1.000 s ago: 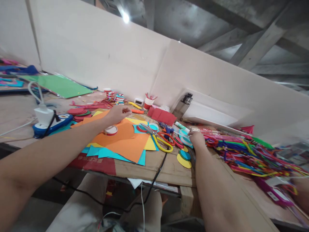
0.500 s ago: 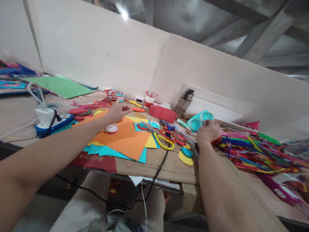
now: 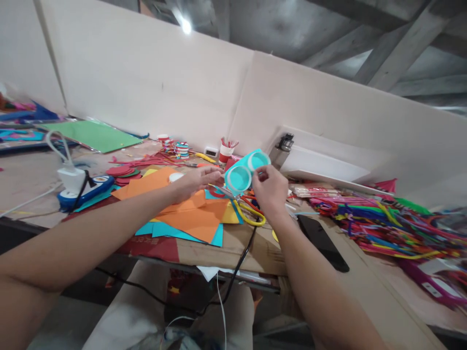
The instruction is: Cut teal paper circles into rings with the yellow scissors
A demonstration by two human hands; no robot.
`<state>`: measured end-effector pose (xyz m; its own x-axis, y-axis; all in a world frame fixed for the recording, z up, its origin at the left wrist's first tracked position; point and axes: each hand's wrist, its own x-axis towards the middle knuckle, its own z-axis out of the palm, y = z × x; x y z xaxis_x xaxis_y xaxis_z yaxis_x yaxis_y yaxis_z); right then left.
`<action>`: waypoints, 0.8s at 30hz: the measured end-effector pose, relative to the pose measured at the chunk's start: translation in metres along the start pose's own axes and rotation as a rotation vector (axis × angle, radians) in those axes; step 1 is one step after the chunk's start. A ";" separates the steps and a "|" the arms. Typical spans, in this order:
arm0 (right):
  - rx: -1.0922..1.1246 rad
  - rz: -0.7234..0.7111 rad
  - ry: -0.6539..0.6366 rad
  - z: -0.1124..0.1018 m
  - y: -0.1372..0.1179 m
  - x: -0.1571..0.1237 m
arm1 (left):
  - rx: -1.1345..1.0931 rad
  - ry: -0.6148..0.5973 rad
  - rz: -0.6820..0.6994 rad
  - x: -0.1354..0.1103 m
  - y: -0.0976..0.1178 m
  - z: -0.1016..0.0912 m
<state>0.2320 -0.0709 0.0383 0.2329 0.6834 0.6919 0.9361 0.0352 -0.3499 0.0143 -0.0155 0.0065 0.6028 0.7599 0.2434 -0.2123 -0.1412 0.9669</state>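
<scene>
Right grip (image 3: 272, 187) pinches turquoise card (image 3: 239, 180) edge | left grip (image 3: 197, 183) loosely spread by opposite edge | scissors (image 3: 237, 198) below

Smooth cyan piece (image 3: 239, 179) between the hands (image 3: 270, 188); below them, matt orange paper (image 3: 199, 222), matt brown cardboard (image 3: 233, 243); right, a smooth black phone (image 3: 323, 243).

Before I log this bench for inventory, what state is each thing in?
Turquoise card with two white rings: held up, tilted.
Right hand: pinching that card.
Left hand: fingers extended beside the card; contact unclear.
Yellow-handled metal scissors: lying down; blades partly hidden.
Black rectangular phone: flat, face dark.
White plug adapter: seated on blue power strip.
Red-and-white cup: upright, holding red sticks.
White ceiling lamp: lit.
</scene>
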 end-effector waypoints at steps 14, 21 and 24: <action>0.261 -0.216 -0.193 0.015 -0.004 -0.017 | -0.133 0.171 -0.069 0.006 -0.017 -0.007; -0.082 -0.056 -0.468 -0.006 0.005 -0.016 | -0.301 0.378 0.003 0.015 -0.010 -0.030; -0.317 -0.189 -0.682 -0.009 0.002 -0.025 | -0.367 0.441 0.008 0.018 -0.009 -0.036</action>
<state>0.2307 -0.0947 0.0262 -0.0559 0.9880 0.1438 0.9984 0.0558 0.0045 -0.0009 0.0224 -0.0009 0.2392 0.9635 0.1198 -0.5162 0.0217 0.8562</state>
